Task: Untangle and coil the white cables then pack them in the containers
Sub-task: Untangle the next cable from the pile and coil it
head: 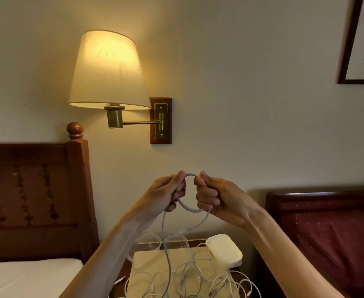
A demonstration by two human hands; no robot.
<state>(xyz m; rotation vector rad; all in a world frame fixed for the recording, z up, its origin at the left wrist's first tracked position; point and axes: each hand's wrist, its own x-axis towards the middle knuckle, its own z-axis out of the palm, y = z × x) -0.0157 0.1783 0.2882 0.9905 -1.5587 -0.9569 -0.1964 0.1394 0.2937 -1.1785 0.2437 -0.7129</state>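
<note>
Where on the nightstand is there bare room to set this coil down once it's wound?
Little room shows. The near half of the pale board is crowded with tangled white cables. The white lidded container fills the right rear. The barest patch is the board's left rear part, just before the clear containers.

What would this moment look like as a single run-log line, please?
stage: coiling | left hand: grips white cable loop | right hand: grips same loop | tangled cables: on table | containers: unpacked

The left hand [168, 191] and right hand [214, 195] pinch a small loop of white cable [190, 208] between them; beneath them lie tangled cables [189, 278], with stacked lidded containers [225, 249] below the right hand.
</note>
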